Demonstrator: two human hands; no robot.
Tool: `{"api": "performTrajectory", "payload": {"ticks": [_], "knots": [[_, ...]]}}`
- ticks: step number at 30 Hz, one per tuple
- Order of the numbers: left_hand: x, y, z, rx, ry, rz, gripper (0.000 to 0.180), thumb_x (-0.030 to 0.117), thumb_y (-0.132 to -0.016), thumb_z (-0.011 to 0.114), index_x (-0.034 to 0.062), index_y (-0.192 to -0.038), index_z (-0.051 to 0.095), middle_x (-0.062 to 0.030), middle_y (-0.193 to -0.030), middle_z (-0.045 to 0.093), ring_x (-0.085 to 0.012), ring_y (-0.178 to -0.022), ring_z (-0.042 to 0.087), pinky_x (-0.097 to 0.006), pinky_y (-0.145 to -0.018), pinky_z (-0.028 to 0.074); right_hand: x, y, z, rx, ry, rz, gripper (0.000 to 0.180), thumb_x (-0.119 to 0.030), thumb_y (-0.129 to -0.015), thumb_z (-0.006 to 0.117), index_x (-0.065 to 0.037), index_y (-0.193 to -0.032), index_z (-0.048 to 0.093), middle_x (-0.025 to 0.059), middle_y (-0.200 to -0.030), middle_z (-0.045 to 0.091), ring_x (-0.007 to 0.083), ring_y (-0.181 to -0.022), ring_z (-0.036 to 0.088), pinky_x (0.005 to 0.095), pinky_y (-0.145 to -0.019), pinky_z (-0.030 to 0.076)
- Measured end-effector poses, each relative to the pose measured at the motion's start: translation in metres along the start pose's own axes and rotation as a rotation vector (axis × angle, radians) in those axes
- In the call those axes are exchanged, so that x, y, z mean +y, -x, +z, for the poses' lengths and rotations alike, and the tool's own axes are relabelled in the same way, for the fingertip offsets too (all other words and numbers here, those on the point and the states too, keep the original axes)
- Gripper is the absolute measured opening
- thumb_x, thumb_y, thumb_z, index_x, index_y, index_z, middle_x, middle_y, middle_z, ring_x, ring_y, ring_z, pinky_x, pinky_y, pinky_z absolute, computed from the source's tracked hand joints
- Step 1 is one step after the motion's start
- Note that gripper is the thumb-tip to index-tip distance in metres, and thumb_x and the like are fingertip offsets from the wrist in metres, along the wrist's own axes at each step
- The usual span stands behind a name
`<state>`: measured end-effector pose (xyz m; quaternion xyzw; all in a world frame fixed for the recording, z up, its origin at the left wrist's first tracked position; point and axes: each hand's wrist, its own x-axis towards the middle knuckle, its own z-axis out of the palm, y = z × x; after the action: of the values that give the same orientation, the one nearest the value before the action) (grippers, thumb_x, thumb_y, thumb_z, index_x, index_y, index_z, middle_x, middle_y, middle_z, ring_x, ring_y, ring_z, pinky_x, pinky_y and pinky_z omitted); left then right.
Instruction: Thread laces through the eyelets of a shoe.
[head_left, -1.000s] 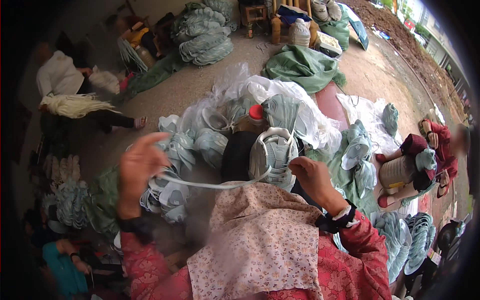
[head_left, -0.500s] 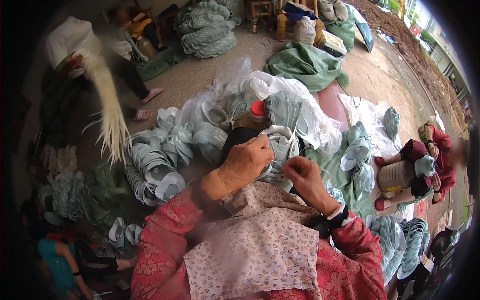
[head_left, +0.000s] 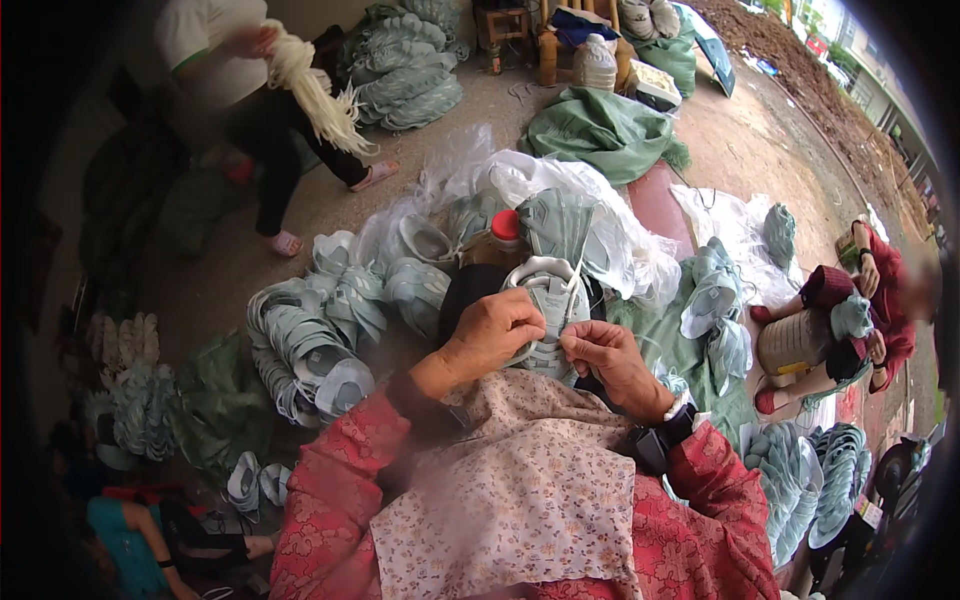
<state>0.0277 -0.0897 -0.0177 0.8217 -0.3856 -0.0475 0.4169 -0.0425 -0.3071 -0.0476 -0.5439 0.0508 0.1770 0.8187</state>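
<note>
A pale blue-grey shoe upper [head_left: 552, 296] with white laces stands at my lap, its padded collar pointing away from me. My left hand [head_left: 488, 334] is closed at the upper's left eyelet edge; what its fingertips pinch is too small to make out. At the opposite edge my right hand [head_left: 614, 364] pinches thumb against forefinger, where a white shoelace [head_left: 574, 290] runs down to the fingertips. Both sets of fingertips nearly meet over the lace rows. Just beyond the upper is a red-lidded jar [head_left: 507, 226], beside another pale upper [head_left: 560, 222].
Stacked shoe uppers [head_left: 300, 325] lie to the left, with more [head_left: 780, 490] at the right. Clear plastic sheeting [head_left: 640, 260] and a green sack [head_left: 600, 130] lie ahead. One person carries white laces [head_left: 318, 95]; another sits at the right by a woven drum [head_left: 793, 348].
My left hand has lowered slightly toward the lace rows, and my right hand has closed in on the upper's edge. The person with the white laces has walked rightward across the floor.
</note>
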Motion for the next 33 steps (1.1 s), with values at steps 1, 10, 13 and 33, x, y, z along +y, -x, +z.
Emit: {"api": "performTrajectory", "payload": {"ticks": [1,10,13,33], "knots": [[-0.001,0.0,0.005,0.059,0.074,-0.027,0.007,0.007,-0.084,0.07,0.0009,-0.087,0.069,-0.0097,-0.084,0.061,-0.0242,-0.078,0.064,-0.033,-0.069,0.05,0.0,0.001,0.0,0.004,-0.004,-0.001,0.012,-0.013,-0.092,0.07,-0.002,-0.097,0.071,-0.002,-0.078,0.063,0.0063,-0.065,0.051,0.0215,-0.06,0.041],[0.002,0.012,0.021,0.2,0.184,-0.103,0.016,0.002,-0.083,0.072,-0.0004,-0.097,0.065,-0.008,-0.088,0.067,-0.0183,-0.081,0.066,-0.031,-0.071,0.051,0.003,0.001,-0.001,-0.001,0.039,-0.056,0.013,-0.012,-0.094,0.069,0.0,-0.098,0.072,-0.0013,-0.08,0.064,0.0063,-0.067,0.052,0.0214,-0.062,0.043],[0.005,0.006,0.027,0.231,0.249,-0.195,0.026,0.002,-0.081,0.073,0.0019,-0.103,0.06,-0.0063,-0.085,0.068,-0.0197,-0.084,0.066,-0.032,-0.074,0.05,0.005,0.003,0.0,0.019,0.062,-0.076,0.012,-0.012,-0.093,0.07,0.0,-0.097,0.072,-0.0004,-0.079,0.065,0.0061,-0.065,0.055,0.0208,-0.06,0.044],[-0.042,-0.032,-0.003,-0.21,0.228,-0.139,0.078,0.014,-0.066,0.083,0.0115,-0.138,0.054,-0.0132,-0.129,0.062,-0.0207,-0.12,0.058,-0.031,-0.1,0.046,-0.011,0.008,-0.002,0.086,0.98,-0.641,0.014,-0.01,-0.093,0.063,-0.006,-0.106,0.067,0.0053,-0.088,0.065,0.0218,-0.069,0.066,0.0342,-0.062,0.052]]}}
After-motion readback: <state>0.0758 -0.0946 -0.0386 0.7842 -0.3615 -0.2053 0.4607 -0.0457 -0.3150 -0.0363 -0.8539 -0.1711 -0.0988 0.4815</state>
